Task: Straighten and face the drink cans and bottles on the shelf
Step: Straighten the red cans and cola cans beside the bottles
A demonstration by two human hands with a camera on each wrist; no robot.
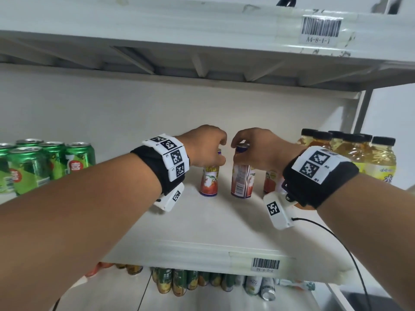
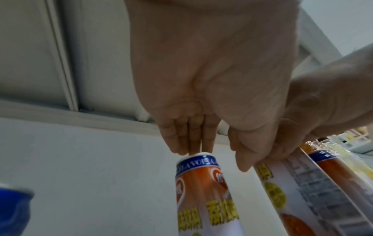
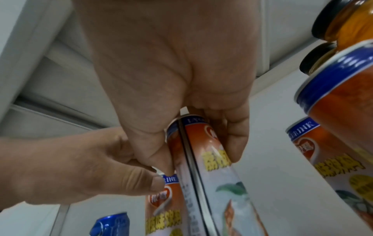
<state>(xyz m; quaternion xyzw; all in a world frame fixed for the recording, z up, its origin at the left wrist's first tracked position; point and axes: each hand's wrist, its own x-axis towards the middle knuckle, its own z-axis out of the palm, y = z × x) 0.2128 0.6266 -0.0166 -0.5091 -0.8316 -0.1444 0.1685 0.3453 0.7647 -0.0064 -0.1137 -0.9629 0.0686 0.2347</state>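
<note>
Three slim orange-and-white drink cans stand upright mid-shelf. My left hand (image 1: 219,157) reaches down over the left can (image 1: 208,182), fingers and thumb pinching its top rim (image 2: 201,155). My right hand (image 1: 239,151) curls round the top of the middle can (image 1: 241,182), thumb on one side and fingers on the other (image 3: 232,140). The middle can's barcode side faces me and its seam (image 3: 191,159) shows in the right wrist view. A third can (image 1: 270,181) stands just right of it, half hidden behind my right wrist.
Green cans (image 1: 45,162) are grouped at the left and yellow tea bottles with black caps (image 1: 359,153) at the right. A blue can (image 3: 111,225) stands left of the orange ones. The white shelf board (image 1: 202,225) has bare room in front. More cans (image 1: 179,281) fill the shelf below.
</note>
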